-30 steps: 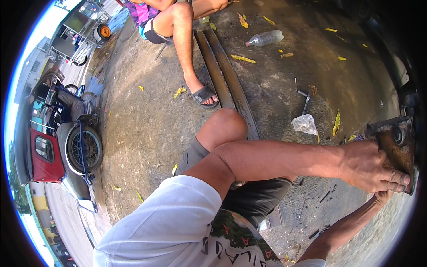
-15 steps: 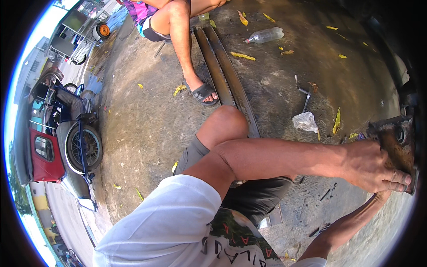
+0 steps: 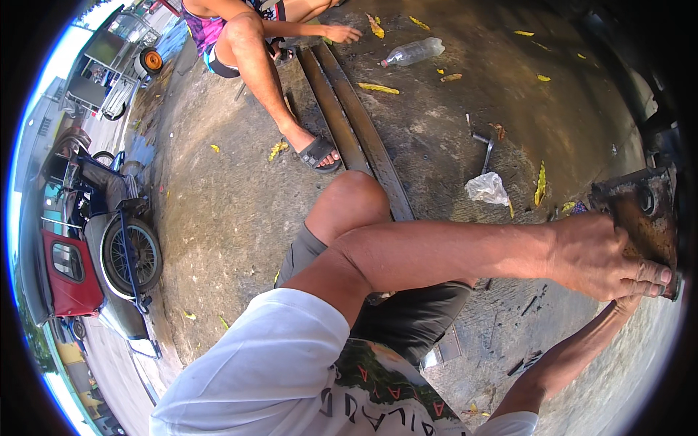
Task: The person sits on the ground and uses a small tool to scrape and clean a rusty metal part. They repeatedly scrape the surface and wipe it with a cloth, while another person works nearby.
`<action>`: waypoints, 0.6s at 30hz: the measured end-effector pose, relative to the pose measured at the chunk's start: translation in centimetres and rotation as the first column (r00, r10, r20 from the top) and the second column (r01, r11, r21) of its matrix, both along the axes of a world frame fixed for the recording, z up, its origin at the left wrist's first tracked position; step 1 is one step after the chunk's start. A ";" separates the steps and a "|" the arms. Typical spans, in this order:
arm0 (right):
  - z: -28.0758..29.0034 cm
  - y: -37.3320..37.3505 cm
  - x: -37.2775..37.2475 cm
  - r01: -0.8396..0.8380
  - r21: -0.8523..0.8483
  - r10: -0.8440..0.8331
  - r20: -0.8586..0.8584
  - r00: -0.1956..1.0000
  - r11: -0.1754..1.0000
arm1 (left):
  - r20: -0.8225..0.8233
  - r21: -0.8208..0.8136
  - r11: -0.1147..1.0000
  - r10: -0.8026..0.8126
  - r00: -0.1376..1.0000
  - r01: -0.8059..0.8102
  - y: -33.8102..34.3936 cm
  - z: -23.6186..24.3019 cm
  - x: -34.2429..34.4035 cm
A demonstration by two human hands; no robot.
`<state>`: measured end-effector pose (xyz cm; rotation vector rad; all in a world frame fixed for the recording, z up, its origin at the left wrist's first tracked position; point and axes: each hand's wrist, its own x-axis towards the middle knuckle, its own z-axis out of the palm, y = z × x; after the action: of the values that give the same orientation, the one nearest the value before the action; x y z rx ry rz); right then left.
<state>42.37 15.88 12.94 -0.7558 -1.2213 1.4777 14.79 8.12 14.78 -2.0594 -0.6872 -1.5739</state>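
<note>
My left arm stretches across to the far right. There my left hand [image 3: 598,258] is closed against a rusty, dark metal bracket [image 3: 641,227] with a round hole in its upper part, its fingers bent at the lower edge. From the lower right my right arm rises to the same spot. Only the wrist and a small part of my right hand [image 3: 624,304] show below the left one; its fingers are hidden. Nearest on the ground lie an L-shaped wrench [image 3: 486,151] and a crumpled clear plastic bag [image 3: 488,189].
Two long steel channels [image 3: 358,120] lie on the concrete beyond my knee. A person [image 3: 247,47] in slippers sits beside them. A plastic bottle [image 3: 416,52] and yellow leaves are scattered around. At left stands a motorcycle with a red sidecar [image 3: 71,265].
The ground and things on it have shifted slightly left in view. The other person's hand now shows, reaching out over the channels. My hands keep their place at the metal bracket.
</note>
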 end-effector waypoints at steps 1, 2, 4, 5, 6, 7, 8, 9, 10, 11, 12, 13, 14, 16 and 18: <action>0.0 0.1 -0.1 -0.005 0.002 0.005 -0.001 1.000 1.000 | -0.001 -0.006 1.000 -0.006 1.000 0.006 -0.1 0.0 -0.1; 0.0 0.0 -0.2 -0.003 0.008 0.003 -0.004 1.000 1.000 | -0.001 -0.015 1.000 -0.012 1.000 0.012 -0.2 0.1 -0.1; 0.1 -0.1 -0.1 0.003 0.006 -0.003 -0.001 1.000 1.000 | -0.004 -0.017 1.000 -0.016 1.000 0.016 -0.2 0.1 -0.1; 0.1 -0.1 -0.2 0.003 0.006 -0.003 0.000 1.000 1.000 | -0.011 -0.012 1.000 -0.010 1.000 0.010 -0.1 0.1 -0.1; 0.3 0.0 -0.1 0.004 0.004 -0.004 -0.003 1.000 1.000 | -0.019 -0.009 1.000 -0.001 1.000 0.000 -0.1 0.1 -0.1; 0.1 0.0 -0.2 0.000 0.003 0.000 -0.002 1.000 1.000 | -0.018 -0.005 1.000 0.001 1.000 -0.001 0.0 0.1 -0.1; 0.1 0.1 -0.3 -0.003 0.010 0.003 -0.003 1.000 1.000 | -0.016 -0.001 1.000 0.003 1.000 -0.003 0.0 0.1 -0.2; 0.2 0.0 -0.2 0.001 0.001 -0.001 0.000 1.000 1.000 | -0.015 -0.003 1.000 0.002 1.000 -0.002 0.0 0.2 -0.2; 0.1 0.0 -0.3 0.003 0.007 -0.003 0.000 1.000 1.000 | -0.015 -0.005 1.000 0.002 1.000 -0.002 -0.1 0.2 -0.2; 0.3 -0.1 -0.2 0.000 0.010 0.000 0.001 1.000 1.000 | -0.018 -0.013 1.000 0.001 1.000 -0.002 -0.2 0.2 -0.2; 0.2 0.1 -0.2 0.005 0.005 -0.005 0.004 1.000 1.000 | -0.023 -0.023 1.000 0.001 1.000 -0.001 -0.2 0.2 -0.2; 0.2 0.0 -0.1 0.008 0.004 -0.008 0.003 1.000 1.000 | -0.020 -0.023 1.000 -0.003 1.000 0.002 -0.1 0.1 -0.1; 0.2 -0.1 0.0 0.009 0.005 -0.009 0.005 1.000 1.000 | -0.016 -0.023 1.000 -0.006 1.000 0.006 -0.1 0.1 -0.1; 0.1 0.1 -0.1 0.007 0.004 -0.007 0.003 1.000 1.000 | -0.013 -0.019 1.000 -0.007 1.000 0.007 -0.1 0.1 -0.1; 0.1 0.1 -0.2 0.006 0.004 -0.006 0.002 1.000 1.000 | -0.013 -0.014 1.000 -0.005 1.000 0.004 -0.1 0.1 -0.1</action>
<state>42.20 16.02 13.03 -0.7579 -1.2218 1.4698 14.70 8.06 14.86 -2.0806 -0.6913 -1.5616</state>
